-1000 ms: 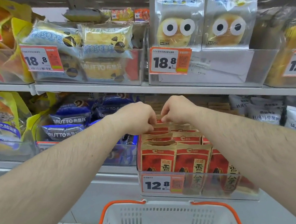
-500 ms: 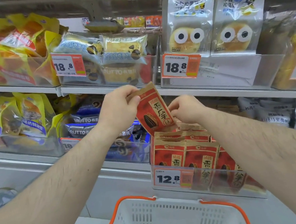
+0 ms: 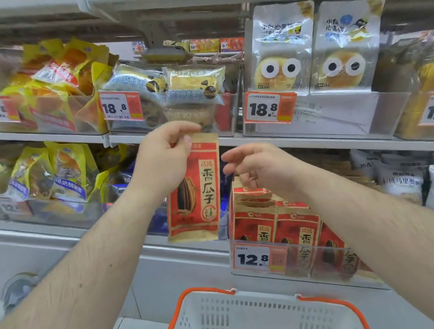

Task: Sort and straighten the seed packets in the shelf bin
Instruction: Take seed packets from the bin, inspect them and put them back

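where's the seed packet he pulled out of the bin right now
In the head view the seed packet hangs upright at centre, pinched at its top edge by the left hand, just left of the bin of matching packets, above the white basket.

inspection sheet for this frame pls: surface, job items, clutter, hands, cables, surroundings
Surface: clear shelf bin with a 12.8 price tag, on a grey shelf.
Job's things: one red seed packet hangs upright, out of the bin; the other seed packets stand in rows inside it.
Clutter: white basket with orange rim below the bin.
Hands: left hand pinches the lifted packet's top edge; right hand hangs above the rows, fingers loosely curled, holding nothing.
Cables: nothing seen.
Surroundings: bread packs with googly eyes on the shelf above; yellow snack bags to the left.
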Motion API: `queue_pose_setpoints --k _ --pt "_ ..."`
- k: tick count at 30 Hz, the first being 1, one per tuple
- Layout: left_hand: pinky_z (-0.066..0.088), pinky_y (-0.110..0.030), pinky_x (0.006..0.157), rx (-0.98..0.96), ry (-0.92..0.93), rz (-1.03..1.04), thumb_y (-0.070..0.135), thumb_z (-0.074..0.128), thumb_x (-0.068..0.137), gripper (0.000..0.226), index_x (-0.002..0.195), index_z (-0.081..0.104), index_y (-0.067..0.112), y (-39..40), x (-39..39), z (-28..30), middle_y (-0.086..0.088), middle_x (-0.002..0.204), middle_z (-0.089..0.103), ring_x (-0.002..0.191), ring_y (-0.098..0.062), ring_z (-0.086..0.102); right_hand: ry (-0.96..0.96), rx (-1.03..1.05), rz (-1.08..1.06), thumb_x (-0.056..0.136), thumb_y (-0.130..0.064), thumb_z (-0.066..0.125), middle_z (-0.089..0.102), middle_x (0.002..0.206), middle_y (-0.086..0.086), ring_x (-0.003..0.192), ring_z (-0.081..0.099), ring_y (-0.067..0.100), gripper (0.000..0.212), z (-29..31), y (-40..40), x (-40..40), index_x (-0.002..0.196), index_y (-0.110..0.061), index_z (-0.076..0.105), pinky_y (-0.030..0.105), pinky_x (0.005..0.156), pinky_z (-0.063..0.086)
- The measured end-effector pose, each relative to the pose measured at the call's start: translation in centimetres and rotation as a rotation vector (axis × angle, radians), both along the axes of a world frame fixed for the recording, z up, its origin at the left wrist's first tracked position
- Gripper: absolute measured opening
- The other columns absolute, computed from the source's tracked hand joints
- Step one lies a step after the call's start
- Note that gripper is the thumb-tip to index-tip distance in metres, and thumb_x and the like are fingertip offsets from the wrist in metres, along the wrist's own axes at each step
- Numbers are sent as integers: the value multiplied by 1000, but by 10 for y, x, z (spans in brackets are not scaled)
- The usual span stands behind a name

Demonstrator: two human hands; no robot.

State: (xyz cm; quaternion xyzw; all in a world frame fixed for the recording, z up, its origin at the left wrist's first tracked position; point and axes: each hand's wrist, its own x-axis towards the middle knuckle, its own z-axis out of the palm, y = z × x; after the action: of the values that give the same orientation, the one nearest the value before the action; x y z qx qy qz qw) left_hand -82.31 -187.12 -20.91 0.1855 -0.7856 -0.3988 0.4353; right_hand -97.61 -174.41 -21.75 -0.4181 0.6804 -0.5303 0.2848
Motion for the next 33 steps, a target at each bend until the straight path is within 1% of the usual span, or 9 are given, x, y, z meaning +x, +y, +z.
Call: queue_pose_setpoints --k 2,4,7,10,15,24,26,29,33 --pt "60 -32 64 115 2 -67 10 50 103 31 98 67 36 12 6 -15 10 85 69 72 -8 70 1 8 43 93 -10 62 71 94 10 57 49 8 19 -10 4 10 112 -8 66 24 57 39" --pt "59 -32 60 233 2 -140 5 51 102 34 98 67 35 23 10 -35 7 79 69 66 -11 69 -30 -3 48 95 -16 63 65 73 3 53 47 8 10 -21 10 22 99 -7 64 21 53 38" --pt "59 -37 65 381 -17 -189 6 51 102 32 103 66 34 40 12 -68 -1 85 69 69 -16 68 23 12 -22 95 -15 64 55 53 -4 47 43 9 19 -41 23 36 78 -9 61 21 49 34" --pt "58 -30 59 649 78 -181 4 58 99 23 108 65 24 55 10 -99 0 83 71 64 -11 67 16 58 -112 95 -16 63 58 51 -5 43 46 8 24 -62 39 45 71 -12 61 20 45 35" --pt "58 -31 53 1125 165 -215 11 62 96 6 90 63 10 89 9 -135 -10 74 74 60 -20 70 0 94 -237 96 -18 63 61 58 0 42 50 5 22 -96 63 55 77 -7 63 18 43 37" --pt "61 -35 68 1245 95 -285 17 55 100 23 112 67 1 123 17 -175 -16 92 75 74 -23 73 73 138 -323 93 -24 67 71 69 0 60 64 7 17 -141 98 60 85 -11 71 22 52 47" --pt "62 -36 70 1240 86 -297 18 54 100 23 104 73 5 126 19 -180 -16 94 76 77 -24 73 62 141 -329 95 -24 63 66 63 3 54 57 8 27 -148 105 62 79 -3 68 23 52 41" --pt "60 -31 58 1256 95 -317 18 52 101 36 77 79 11 130 22 -185 -13 84 77 68 -21 74 -52 117 -343 98 -19 59 54 58 7 45 43 12 36 -154 112 64 80 12 59 25 48 35" --pt "61 -33 62 1254 97 -302 19 54 98 30 83 78 9 133 20 -189 -15 87 76 71 -23 73 -205 87 -345 98 -14 57 57 61 11 43 41 14 33 -152 117 65 80 14 61 21 43 34"
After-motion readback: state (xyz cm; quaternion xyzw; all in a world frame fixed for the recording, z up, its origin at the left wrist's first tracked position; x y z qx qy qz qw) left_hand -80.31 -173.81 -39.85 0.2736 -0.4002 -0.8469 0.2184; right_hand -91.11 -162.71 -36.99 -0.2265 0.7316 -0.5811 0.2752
